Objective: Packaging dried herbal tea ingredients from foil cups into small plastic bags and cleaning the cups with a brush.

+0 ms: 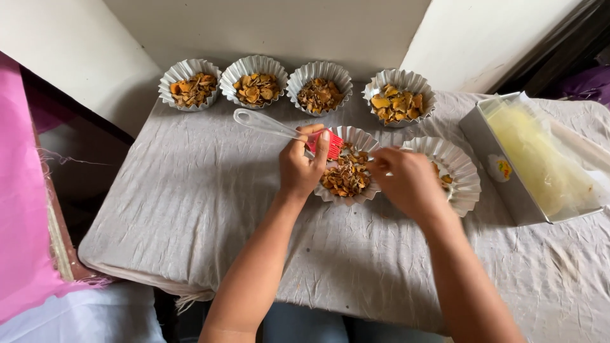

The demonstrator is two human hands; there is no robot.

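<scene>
My left hand (302,166) grips a pastry brush (273,126) with a clear handle and red bristles, the bristles resting on the contents of a fluted foil cup (348,192) in front of me. That cup holds orange-brown dried slices. My right hand (406,181) pinches the right rim of the same cup, its fingers closed on the edge. Just behind my right hand sits another fluted foil cup (460,171), partly hidden by the hand.
Several filled foil cups stand in a row at the table's far edge (190,89) (254,86) (319,87) (399,98). A rectangular tin with yellowish liquid (534,159) sits at the right. A wrinkled grey cloth (190,203) covers the table. Pink fabric (19,209) hangs at left.
</scene>
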